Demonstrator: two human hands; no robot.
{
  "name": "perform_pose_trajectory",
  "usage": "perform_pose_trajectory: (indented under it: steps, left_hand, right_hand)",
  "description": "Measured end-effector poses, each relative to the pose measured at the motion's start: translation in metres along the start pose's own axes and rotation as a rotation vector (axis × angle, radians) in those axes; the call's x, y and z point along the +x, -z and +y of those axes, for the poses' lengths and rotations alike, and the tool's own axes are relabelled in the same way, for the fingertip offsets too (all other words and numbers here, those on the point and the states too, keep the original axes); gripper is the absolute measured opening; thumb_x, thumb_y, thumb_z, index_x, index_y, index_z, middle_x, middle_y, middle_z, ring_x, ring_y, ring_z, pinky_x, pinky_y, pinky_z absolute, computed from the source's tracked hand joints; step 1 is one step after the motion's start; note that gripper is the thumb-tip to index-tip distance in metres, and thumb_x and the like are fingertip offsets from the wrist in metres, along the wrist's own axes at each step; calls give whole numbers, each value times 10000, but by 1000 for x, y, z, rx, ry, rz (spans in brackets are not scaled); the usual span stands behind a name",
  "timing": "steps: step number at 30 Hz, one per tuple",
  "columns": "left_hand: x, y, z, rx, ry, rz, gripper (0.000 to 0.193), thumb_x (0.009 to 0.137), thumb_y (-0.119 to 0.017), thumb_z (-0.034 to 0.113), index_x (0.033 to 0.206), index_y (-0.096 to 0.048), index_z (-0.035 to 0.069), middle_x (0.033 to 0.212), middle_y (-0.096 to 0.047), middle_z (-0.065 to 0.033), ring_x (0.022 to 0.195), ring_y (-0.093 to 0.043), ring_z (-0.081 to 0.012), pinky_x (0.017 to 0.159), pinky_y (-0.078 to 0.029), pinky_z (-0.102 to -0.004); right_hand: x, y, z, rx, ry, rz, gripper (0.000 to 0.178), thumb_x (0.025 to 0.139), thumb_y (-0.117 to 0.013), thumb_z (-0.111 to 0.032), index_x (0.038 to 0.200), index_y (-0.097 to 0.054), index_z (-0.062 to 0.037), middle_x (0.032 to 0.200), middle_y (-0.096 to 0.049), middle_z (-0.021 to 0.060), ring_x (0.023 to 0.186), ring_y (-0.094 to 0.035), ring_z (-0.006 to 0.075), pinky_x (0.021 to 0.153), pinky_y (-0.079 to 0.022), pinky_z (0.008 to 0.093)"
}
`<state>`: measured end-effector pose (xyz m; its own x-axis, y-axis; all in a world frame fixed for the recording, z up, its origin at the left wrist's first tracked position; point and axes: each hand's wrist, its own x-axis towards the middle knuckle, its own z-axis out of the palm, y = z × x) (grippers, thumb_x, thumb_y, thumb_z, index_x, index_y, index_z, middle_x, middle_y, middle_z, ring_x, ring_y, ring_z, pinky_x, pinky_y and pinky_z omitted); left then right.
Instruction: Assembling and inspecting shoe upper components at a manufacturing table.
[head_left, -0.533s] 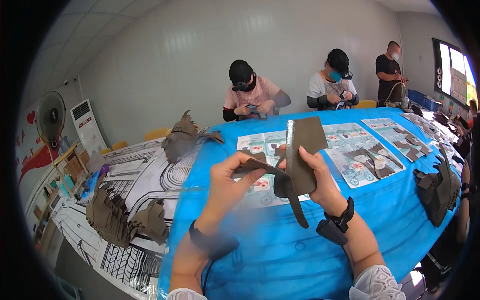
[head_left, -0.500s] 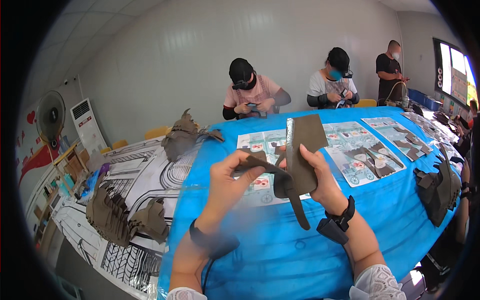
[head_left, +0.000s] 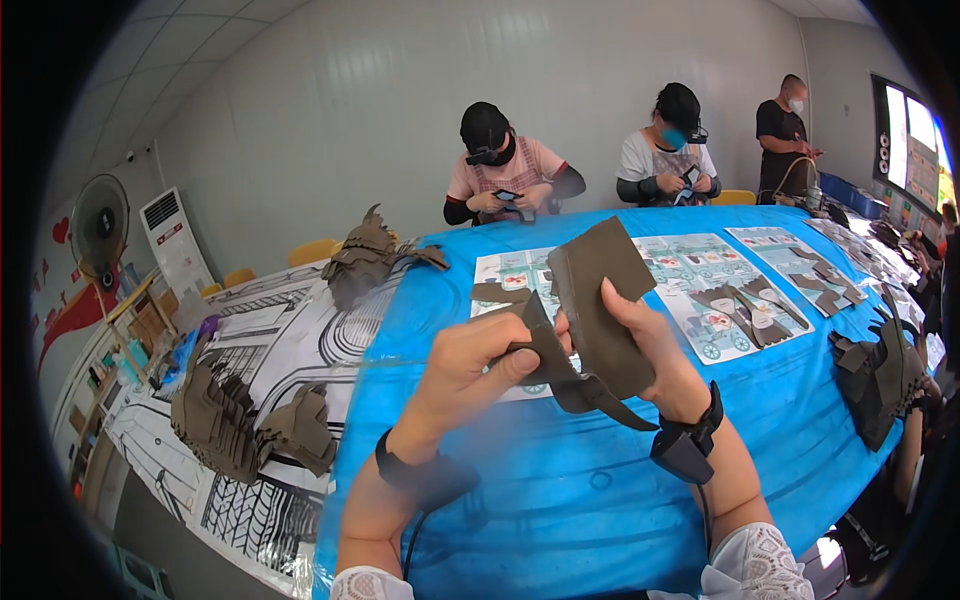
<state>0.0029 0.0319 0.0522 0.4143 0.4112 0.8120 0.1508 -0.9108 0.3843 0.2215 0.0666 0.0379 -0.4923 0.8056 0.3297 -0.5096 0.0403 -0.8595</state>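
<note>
Above the blue-covered table, my right hand (head_left: 655,350) grips a flat, dark olive-brown rectangular piece (head_left: 600,270), thumb on its face and the other fingers mostly behind it. My left hand (head_left: 465,365) pinches a narrower piece (head_left: 545,350) of the same colour between thumb and fingers. That piece bends against the lower left of the rectangle, and a curved strip (head_left: 620,408) trails below toward my right wrist. Whether the two pieces are joined, I cannot tell. Beneath lie printed sheets (head_left: 690,265) with more brown cut pieces (head_left: 750,310) on them.
Brown pieces lie in a stack (head_left: 212,420) and a smaller pile (head_left: 300,430) on the left, with another heap (head_left: 362,258) beyond. At the right edge sits a further heap (head_left: 870,385). Two people (head_left: 510,180) work across the blue table (head_left: 560,500); another person (head_left: 785,135) stands behind.
The rectangular piece has tilted, its top leaning right. My left hand has moved slightly nearer to it, and the trailing strip has swung up to the right.
</note>
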Motion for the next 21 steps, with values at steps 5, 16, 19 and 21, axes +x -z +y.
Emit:
perform_pose_trajectory:
  steps: [5, 16, 19, 21]
  left_hand:
    - [-6, -11, 12, -19, 177, 130, 290, 960, -669, 245, 820, -622, -4, 659, -585, -75, 581, -559, -155, 526, -396, -289]
    - [0, -9, 17, 298, 8, 261, 170, 871, -753, 151, 847, -671, 4, 666, -634, -104, 531, -631, -204, 488, -437, -287]
    - [2, -5, 22, 304, -16, 188, 168, 874, -748, 152, 840, -668, 9, 665, -636, -93, 538, -637, -222, 489, -446, -294]
    - [2, -5, 23, 297, -9, 152, 170, 877, -745, 155, 833, -664, 11, 660, -633, -86, 536, -633, -226, 489, -446, -295]
  right_hand:
    - [-11, -22, -6, -202, 97, -17, 473, 1054, -435, -438, 1217, -584, -20, 880, -688, 89, 643, -640, 126, 583, -522, 259]
    - [-26, -35, -7, -340, 250, 21, 377, 1033, -520, -348, 1073, -614, 15, 788, -679, 103, 656, -663, 152, 629, -528, 274]
    - [-26, -38, -5, -297, 280, 51, 361, 1031, -526, -327, 1064, -620, 20, 786, -677, 104, 652, -659, 149, 625, -526, 274]
    - [-28, -40, -7, -303, 283, 56, 364, 1032, -524, -325, 1064, -623, 24, 786, -677, 103, 652, -653, 145, 620, -522, 274]
